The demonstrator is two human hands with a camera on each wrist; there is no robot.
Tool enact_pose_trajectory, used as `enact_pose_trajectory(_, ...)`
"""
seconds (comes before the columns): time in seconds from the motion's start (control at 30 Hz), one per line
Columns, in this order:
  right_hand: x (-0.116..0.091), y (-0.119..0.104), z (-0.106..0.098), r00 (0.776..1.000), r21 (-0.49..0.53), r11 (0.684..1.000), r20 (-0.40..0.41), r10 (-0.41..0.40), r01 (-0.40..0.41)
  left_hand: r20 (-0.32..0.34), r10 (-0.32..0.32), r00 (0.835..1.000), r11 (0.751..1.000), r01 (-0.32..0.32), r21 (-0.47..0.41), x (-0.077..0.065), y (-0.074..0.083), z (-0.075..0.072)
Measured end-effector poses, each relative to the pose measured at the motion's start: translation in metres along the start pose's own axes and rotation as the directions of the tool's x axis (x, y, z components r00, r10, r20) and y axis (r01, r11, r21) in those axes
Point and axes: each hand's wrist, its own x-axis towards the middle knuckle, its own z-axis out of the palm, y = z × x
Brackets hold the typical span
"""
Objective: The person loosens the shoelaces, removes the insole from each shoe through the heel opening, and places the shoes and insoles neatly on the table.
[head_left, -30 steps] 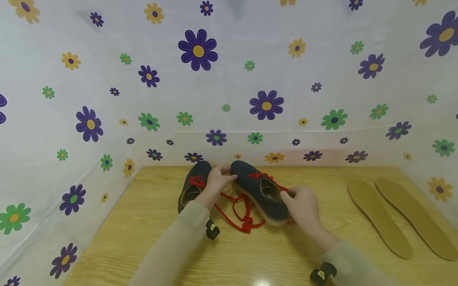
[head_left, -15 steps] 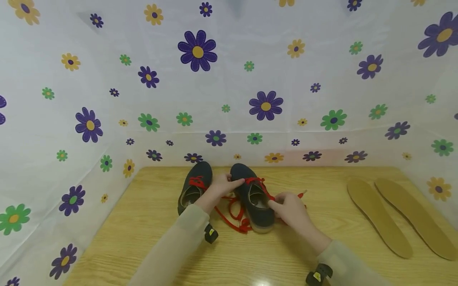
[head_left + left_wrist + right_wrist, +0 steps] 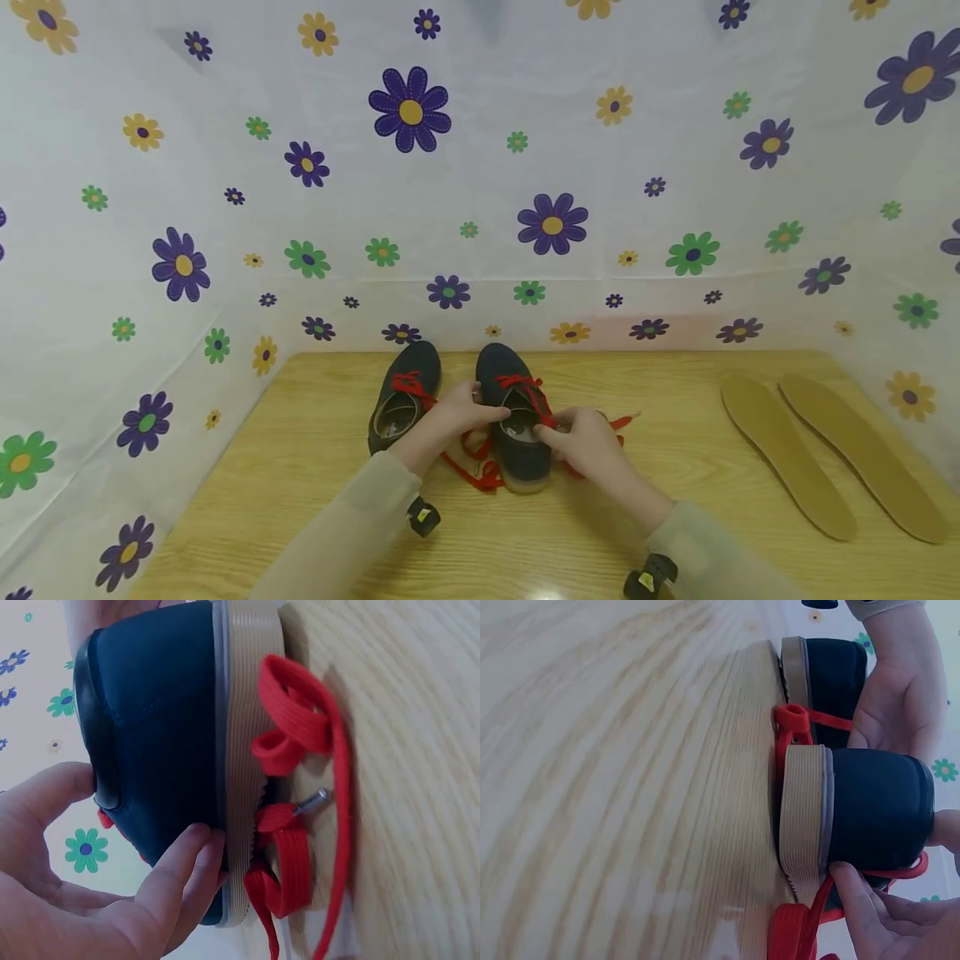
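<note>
In the head view, a dark navy shoe (image 3: 525,460) with red laces and a pale ribbed sole stands on the table between my hands, toe pointing away. My left hand (image 3: 450,414) holds its left side, thumb at the collar and fingers (image 3: 176,877) along the upper. On the other side, my right hand (image 3: 588,442) grips the collar edge, its fingertips low on the upper in the right wrist view. The matching shoe (image 3: 420,360) stands to the left, partly behind my left hand. A loose red lace (image 3: 294,862) with a metal tip lies beside the held shoe's sole.
Two tan insoles, a left one (image 3: 786,458) and a right one (image 3: 862,457), lie flat on the right side of the wooden table (image 3: 300,500). A white cloth (image 3: 480,175) printed with flowers rises behind the table and along its sides.
The held shoe's heel has swung left, so it now points nearly straight away, roughly alongside the other shoe. My right hand moved left with it; my left thumb shifted back toward the shoe's opening.
</note>
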Motion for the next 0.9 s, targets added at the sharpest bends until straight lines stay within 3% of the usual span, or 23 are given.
enact_pose_trajectory(0.1, 0.0, -0.004, 0.005, 1.0, -0.022, 1.0, 0.004, 0.006, -0.006, -0.002, -0.022, 1.0, 0.999, 0.022, -0.024, -0.001, 0.0, -0.003)
enact_pose_trajectory(0.27, 0.0, -0.01, 0.014, 1.0, -0.011, 1.0, 0.002, 0.005, -0.005, 0.001, -0.003, 1.0, 1.0, 0.003, 0.006, -0.001, -0.003, -0.013)
enact_pose_trajectory(0.57, 0.004, -0.014, 0.027, 1.0, 0.019, 1.0, 0.021, -0.005, 0.005, 0.011, 0.02, 1.0, 0.994, -0.021, 0.106, -0.003, -0.002, -0.027)
enact_pose_trajectory(0.9, 0.008, -0.016, 0.034, 0.999, 0.002, 1.0, 0.033, -0.027, 0.027, 0.017, 0.041, 0.999, 0.979, -0.044, 0.2, -0.005, -0.001, -0.033)
